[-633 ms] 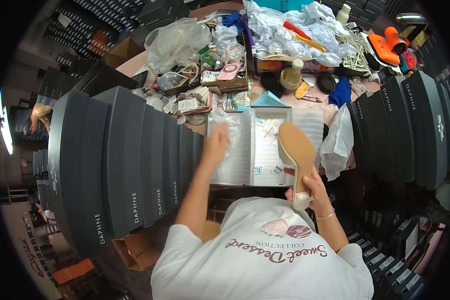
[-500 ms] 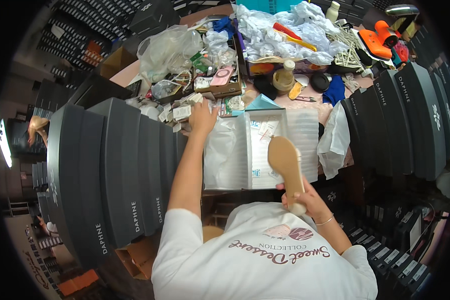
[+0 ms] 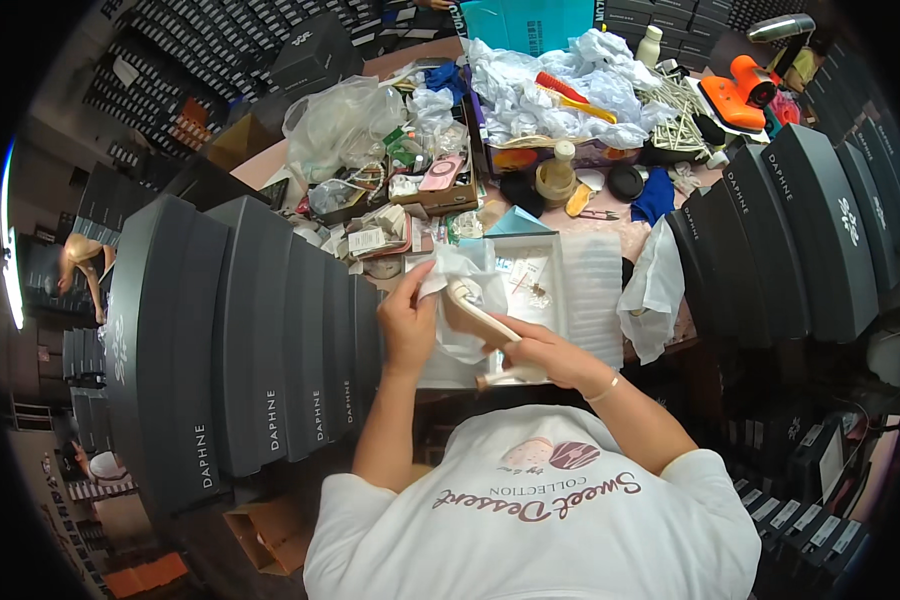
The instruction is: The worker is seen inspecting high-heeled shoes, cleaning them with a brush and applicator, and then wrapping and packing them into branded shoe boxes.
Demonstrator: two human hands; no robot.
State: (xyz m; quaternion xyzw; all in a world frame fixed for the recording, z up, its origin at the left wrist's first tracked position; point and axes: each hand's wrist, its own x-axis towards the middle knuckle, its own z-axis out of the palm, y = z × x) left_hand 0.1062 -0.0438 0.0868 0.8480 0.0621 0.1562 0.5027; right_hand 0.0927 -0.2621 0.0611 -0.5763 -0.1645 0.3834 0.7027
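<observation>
A cream and tan heeled sandal (image 3: 480,318) is tilted over the near side of the open shoebox (image 3: 560,290), its toe pointing up and left. My right hand (image 3: 550,357) is closed around the sandal's rear part, the heel sticking out toward me. Beside the toe, my left hand (image 3: 410,325) pinches a piece of thin white tissue paper (image 3: 460,262). The tissue lies against the sandal's toe and partly hides it. Small printed packets (image 3: 522,277) rest in the box. White foam sheet (image 3: 592,300) spreads over its right side.
Tall stacks of dark grey shoeboxes (image 3: 255,340) flank me on the left, and more shoeboxes (image 3: 810,230) on the right. Ahead are a carton of crumpled tissue (image 3: 560,95), a jar (image 3: 556,180), white sticks (image 3: 680,125) and an orange tape dispenser (image 3: 738,98).
My left hand has come back from the clutter beyond the box and now holds tissue paper at the toe. My right hand has swung the sandal left and tilted it over the box.
</observation>
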